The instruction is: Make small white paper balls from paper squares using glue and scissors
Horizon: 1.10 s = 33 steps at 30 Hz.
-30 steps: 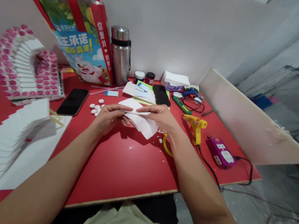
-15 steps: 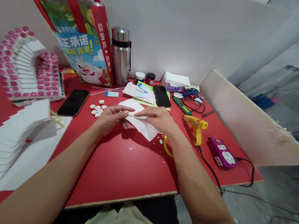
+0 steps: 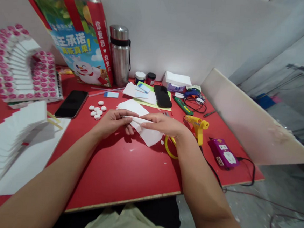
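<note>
Both my hands meet over the middle of the red table (image 3: 126, 168). My left hand (image 3: 113, 121) pinches one end of a folded white paper piece (image 3: 135, 119), and my right hand (image 3: 164, 123) pinches its other end with fingers pressed along the fold. More white sheets (image 3: 150, 135) lie on the table right under my hands. Yellow-handled scissors (image 3: 169, 147) sit just below my right wrist. A few small white discs (image 3: 97, 110) lie to the left of my left hand.
A yellow glue gun (image 3: 198, 126) and a purple power strip (image 3: 224, 154) lie to the right, with cords. Two black phones (image 3: 72, 103) (image 3: 162, 96), a steel flask (image 3: 119, 55), a printed bag (image 3: 78, 41), and stacked white cards (image 3: 11, 131) with pink-dotted pieces (image 3: 19, 65) fill the back and left.
My hands lowered slightly toward the table and the paper between them is folded narrower. The view shifted a little.
</note>
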Each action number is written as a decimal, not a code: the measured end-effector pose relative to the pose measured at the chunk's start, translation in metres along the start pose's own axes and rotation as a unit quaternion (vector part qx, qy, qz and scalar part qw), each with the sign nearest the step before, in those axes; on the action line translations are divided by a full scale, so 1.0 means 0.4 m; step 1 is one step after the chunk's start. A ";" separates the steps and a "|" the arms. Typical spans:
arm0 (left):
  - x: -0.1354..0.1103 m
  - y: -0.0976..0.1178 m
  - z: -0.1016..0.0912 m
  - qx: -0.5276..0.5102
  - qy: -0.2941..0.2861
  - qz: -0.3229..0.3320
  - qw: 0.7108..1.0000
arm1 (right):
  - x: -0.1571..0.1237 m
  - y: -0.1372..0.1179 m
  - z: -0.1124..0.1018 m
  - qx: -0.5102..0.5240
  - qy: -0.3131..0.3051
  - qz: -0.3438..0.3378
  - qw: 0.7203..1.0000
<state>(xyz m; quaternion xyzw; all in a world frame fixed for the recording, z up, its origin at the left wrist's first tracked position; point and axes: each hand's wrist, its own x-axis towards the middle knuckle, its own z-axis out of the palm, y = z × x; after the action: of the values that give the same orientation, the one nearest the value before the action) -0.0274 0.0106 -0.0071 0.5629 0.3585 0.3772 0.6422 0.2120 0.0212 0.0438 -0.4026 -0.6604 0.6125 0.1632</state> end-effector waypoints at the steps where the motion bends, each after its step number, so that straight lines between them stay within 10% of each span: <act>1: 0.001 -0.001 -0.002 0.003 0.006 0.003 1.000 | 0.002 0.001 0.002 -0.006 -0.009 0.004 1.000; 11: 0.006 0.000 -0.016 -0.111 0.038 0.031 0.993 | 0.000 0.010 -0.008 -0.132 0.128 -0.091 0.979; 20: 0.006 0.006 -0.012 -0.095 0.052 0.018 0.994 | -0.058 -0.032 -0.043 -0.119 -0.026 -0.113 0.986; 25: 0.001 0.002 -0.002 -0.039 0.026 0.014 0.999 | -0.049 -0.021 -0.025 -0.024 0.004 -0.088 0.996; 33: 0.012 -0.003 0.013 -0.056 0.089 0.009 0.994 | -0.005 -0.017 0.050 -0.201 0.116 -0.154 0.960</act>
<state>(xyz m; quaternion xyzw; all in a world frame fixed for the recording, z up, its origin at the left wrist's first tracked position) -0.0205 0.0125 -0.0081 0.4935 0.3875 0.4509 0.6348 0.1970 0.0067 0.0470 -0.3885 -0.8008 0.3835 0.2464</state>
